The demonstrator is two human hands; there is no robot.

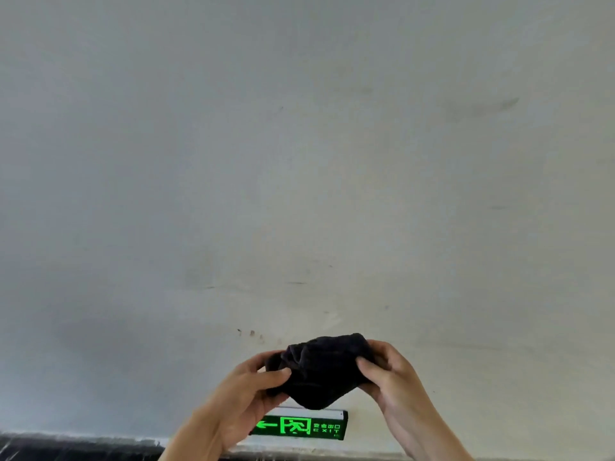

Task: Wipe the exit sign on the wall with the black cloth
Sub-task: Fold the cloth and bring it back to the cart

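A bunched black cloth [322, 372] is held between both hands in front of the wall. My left hand [246, 394] pinches its left side with thumb on top. My right hand [389, 377] grips its right side. Just below the cloth, low on the wall, sits the exit sign [301, 425]: a dark bar with a glowing green arrow, running figure and "EXIT" lettering. My left hand covers the sign's left end. The cloth hangs a little above the sign, apart from it.
The pale grey wall [299, 161] fills most of the view, with a few scuffs and small dark spots [251, 333] above the cloth. A dark baseboard strip [73, 447] runs along the bottom edge.
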